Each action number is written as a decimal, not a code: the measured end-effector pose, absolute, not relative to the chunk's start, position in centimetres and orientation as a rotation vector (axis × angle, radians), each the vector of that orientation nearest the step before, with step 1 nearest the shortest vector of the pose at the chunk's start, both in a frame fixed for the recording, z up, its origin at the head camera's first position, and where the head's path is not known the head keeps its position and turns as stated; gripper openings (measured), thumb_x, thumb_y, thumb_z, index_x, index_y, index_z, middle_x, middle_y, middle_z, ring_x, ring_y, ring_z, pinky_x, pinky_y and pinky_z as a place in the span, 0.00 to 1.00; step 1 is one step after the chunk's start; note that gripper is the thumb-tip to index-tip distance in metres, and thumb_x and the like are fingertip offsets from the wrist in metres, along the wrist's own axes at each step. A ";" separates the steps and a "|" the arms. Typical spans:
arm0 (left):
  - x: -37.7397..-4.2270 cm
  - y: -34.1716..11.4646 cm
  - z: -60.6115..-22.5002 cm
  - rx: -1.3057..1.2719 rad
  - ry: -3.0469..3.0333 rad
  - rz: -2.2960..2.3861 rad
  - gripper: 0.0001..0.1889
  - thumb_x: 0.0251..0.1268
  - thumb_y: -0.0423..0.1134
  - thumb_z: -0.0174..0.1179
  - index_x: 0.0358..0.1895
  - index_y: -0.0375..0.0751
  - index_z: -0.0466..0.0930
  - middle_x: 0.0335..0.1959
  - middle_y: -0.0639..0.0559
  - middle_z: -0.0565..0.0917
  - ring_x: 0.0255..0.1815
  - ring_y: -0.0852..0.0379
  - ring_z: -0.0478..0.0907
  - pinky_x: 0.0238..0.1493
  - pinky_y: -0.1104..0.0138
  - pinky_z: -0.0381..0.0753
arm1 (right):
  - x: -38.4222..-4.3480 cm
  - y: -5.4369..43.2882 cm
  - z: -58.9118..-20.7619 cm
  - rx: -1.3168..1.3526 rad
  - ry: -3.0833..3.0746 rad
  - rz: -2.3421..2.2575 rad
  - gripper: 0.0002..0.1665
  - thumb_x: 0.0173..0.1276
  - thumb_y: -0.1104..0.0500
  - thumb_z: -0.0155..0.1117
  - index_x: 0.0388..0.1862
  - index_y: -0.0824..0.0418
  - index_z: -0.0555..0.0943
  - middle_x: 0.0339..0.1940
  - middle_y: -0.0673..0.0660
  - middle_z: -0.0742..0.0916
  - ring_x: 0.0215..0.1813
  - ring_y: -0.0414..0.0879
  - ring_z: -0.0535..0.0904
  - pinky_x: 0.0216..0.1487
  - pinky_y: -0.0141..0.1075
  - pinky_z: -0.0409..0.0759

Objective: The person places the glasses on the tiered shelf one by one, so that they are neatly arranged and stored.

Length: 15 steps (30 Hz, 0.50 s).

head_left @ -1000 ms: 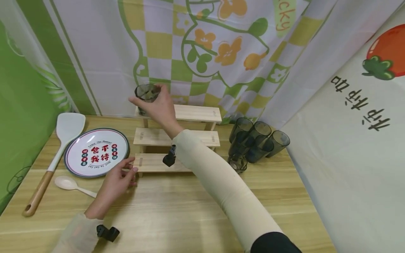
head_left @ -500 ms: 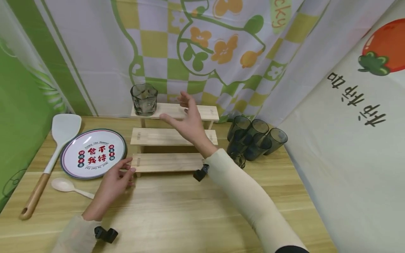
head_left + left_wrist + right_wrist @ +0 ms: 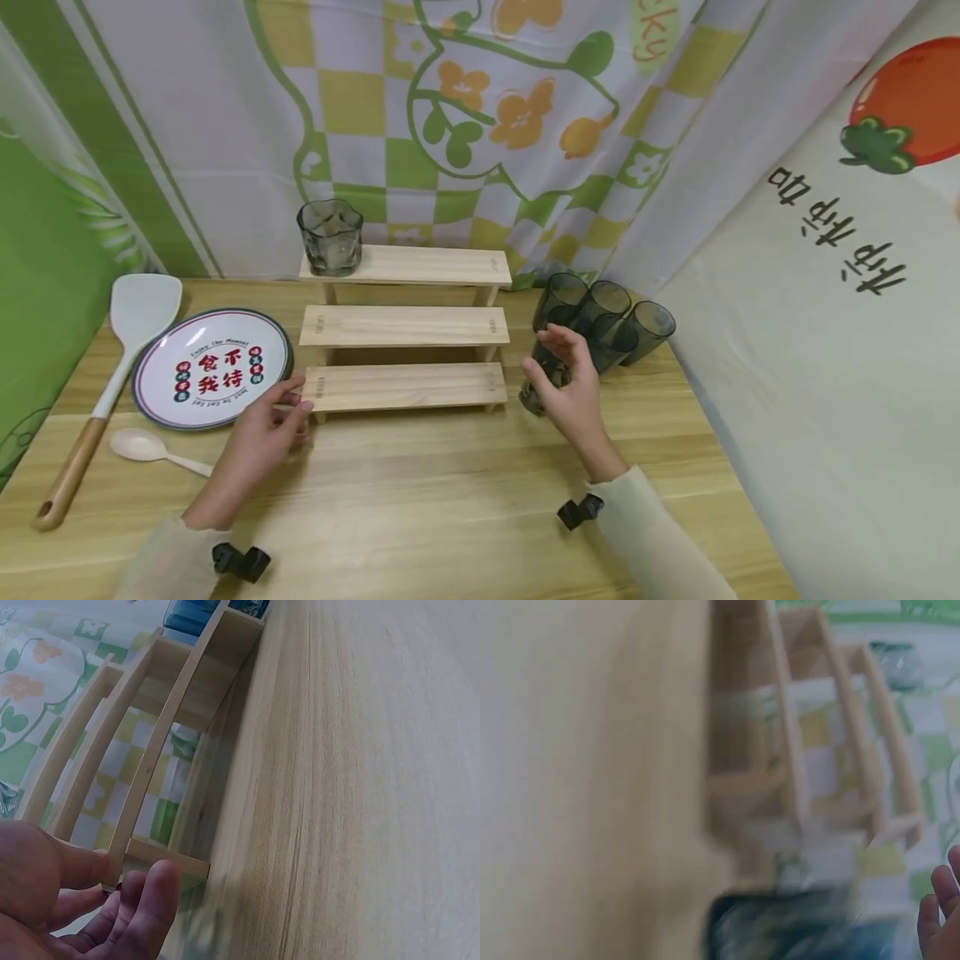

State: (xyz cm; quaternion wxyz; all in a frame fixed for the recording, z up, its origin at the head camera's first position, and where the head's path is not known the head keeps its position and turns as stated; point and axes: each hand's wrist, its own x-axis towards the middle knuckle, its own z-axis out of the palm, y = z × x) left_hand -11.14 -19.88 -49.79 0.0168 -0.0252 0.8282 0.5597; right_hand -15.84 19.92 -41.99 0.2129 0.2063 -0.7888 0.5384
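In the head view, my left hand (image 3: 258, 433) holds the left end of the lowest step of a three-step wooden display rack (image 3: 405, 387). The left wrist view shows its fingers around that board's end. A wavy smoked-glass tumbler (image 3: 332, 242) stands upright on the top step, at the left. My right hand (image 3: 573, 387) is beside a short glass (image 3: 531, 398) right of the rack, its thumb and fingers spread apart. That hand partly covers the glass; in the right wrist view the fingers (image 3: 946, 896) hold nothing visible.
Several tall dark glasses (image 3: 648, 325) stand grouped behind my right hand. A printed plate (image 3: 262, 342), a white spatula with a wooden handle (image 3: 146, 308) and a pale spoon (image 3: 138, 444) lie on the left. A patterned curtain (image 3: 352, 104) hangs behind the rack.
My right hand let go of the tumbler on the top step, then moved right and down to the short glass. The left hand has stayed at the rack's end.
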 end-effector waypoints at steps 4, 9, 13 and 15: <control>-11.0 -20.1 -49.7 -0.088 2.566 1.760 0.27 0.79 0.36 0.55 0.74 0.27 0.62 0.53 0.31 0.73 0.40 0.43 0.82 0.35 0.62 0.91 | -15.4 22.9 -45.1 0.456 -2.227 1.467 0.28 0.65 0.75 0.70 0.62 0.75 0.72 0.54 0.72 0.80 0.57 0.70 0.75 0.64 0.42 0.77; -11.0 -20.0 -49.6 -0.081 2.571 1.763 0.26 0.79 0.35 0.56 0.73 0.27 0.63 0.52 0.31 0.73 0.39 0.44 0.82 0.36 0.62 0.91 | -16.4 26.1 -49.3 0.342 -2.309 1.381 0.31 0.64 0.67 0.75 0.63 0.70 0.74 0.57 0.66 0.81 0.58 0.61 0.76 0.61 0.55 0.77; -10.9 -19.9 -49.6 -0.070 2.567 1.764 0.27 0.79 0.36 0.56 0.73 0.28 0.63 0.52 0.32 0.73 0.39 0.43 0.82 0.36 0.62 0.91 | -16.4 27.0 -50.0 0.259 -2.416 1.357 0.34 0.65 0.60 0.76 0.66 0.66 0.73 0.59 0.61 0.78 0.59 0.55 0.74 0.59 0.53 0.77; -11.0 -19.8 -49.5 -0.062 2.563 1.769 0.26 0.79 0.36 0.56 0.73 0.29 0.64 0.51 0.32 0.73 0.39 0.43 0.83 0.36 0.61 0.91 | -16.5 27.2 -50.3 0.229 -2.463 1.355 0.36 0.65 0.57 0.77 0.68 0.64 0.72 0.61 0.60 0.77 0.60 0.53 0.73 0.58 0.51 0.78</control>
